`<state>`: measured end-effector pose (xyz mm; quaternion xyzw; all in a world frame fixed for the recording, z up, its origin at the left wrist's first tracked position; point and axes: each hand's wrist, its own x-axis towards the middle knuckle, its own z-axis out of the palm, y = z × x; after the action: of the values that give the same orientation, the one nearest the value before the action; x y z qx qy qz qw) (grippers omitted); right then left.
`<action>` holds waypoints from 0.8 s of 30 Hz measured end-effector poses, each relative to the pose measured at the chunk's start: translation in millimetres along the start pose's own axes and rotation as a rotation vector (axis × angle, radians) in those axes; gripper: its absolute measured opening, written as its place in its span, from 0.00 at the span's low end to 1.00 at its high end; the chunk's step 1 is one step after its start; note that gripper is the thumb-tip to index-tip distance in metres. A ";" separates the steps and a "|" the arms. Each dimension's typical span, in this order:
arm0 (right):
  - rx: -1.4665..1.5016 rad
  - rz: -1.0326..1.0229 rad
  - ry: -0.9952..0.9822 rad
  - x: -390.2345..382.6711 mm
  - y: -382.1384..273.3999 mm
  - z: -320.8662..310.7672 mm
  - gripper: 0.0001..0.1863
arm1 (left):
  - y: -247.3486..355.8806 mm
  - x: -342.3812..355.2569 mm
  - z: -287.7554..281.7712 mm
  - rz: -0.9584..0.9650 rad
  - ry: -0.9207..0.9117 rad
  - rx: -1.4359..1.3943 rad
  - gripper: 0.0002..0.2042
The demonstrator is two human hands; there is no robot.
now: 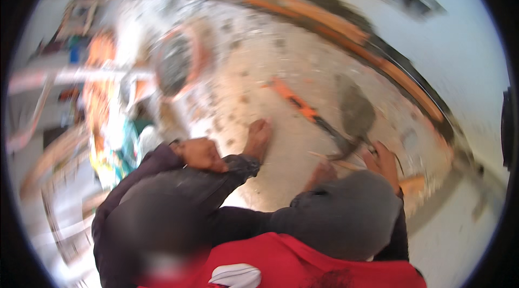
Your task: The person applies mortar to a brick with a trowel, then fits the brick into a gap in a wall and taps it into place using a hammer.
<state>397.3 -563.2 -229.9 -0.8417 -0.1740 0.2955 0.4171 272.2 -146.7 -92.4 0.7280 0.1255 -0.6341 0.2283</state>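
Beside my right foot, my right hand [383,161] is curled round the handle end of a trowel [356,108]. The trowel's broad grey blade points away from me, just above the floor or on it; blur hides which. A hammer [303,107] with an orange and black handle lies left of the blade, its dark head close to my right fingers. My left hand [203,154] rests closed against my left trouser leg, with nothing visible in it.
A round orange-rimmed basin [174,65] of grey mortar stands at the far left. Orange bricks [324,18] line the wall's foot. A thin wooden stick [340,163] lies by my right foot. Teal and white bags [121,145] sit at the left, near a pale bar [75,75].
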 end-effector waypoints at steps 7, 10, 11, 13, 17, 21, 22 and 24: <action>-0.113 0.156 -0.168 14.2 -31.2 20.1 0.19 | -88.5 23.1 56.1 0.190 0.487 -0.802 0.18; -0.130 -0.050 -0.118 24.2 -10.5 37.9 0.16 | -97.6 21.4 87.0 0.242 0.925 -1.355 0.20; -0.189 -0.022 -0.096 28.2 -1.6 38.5 0.15 | -103.0 21.0 101.0 0.362 0.929 -1.522 0.17; -0.233 0.041 -0.070 44.7 -24.0 33.5 0.13 | -110.5 32.1 119.7 0.462 0.912 -1.573 0.13; -0.226 0.011 -0.080 59.7 -91.4 33.6 0.11 | -140.7 50.9 204.8 0.186 1.298 -1.054 0.11; -0.260 -0.239 -0.036 76.0 -135.1 53.0 0.08 | -190.4 60.7 283.7 -0.001 1.101 -2.333 0.14; -0.236 -0.158 -0.099 76.8 -141.9 50.9 0.08 | -212.4 56.5 292.4 0.109 1.139 -2.717 0.16; -0.212 -0.035 -0.157 86.3 -168.5 50.6 0.07 | -232.0 55.2 293.5 -0.071 1.443 -2.748 0.20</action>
<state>423.0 -386.6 -148.9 -0.8522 -0.2508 0.3332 0.3159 -82.4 -96.4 -213.6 0.1033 0.6863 0.4325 0.5756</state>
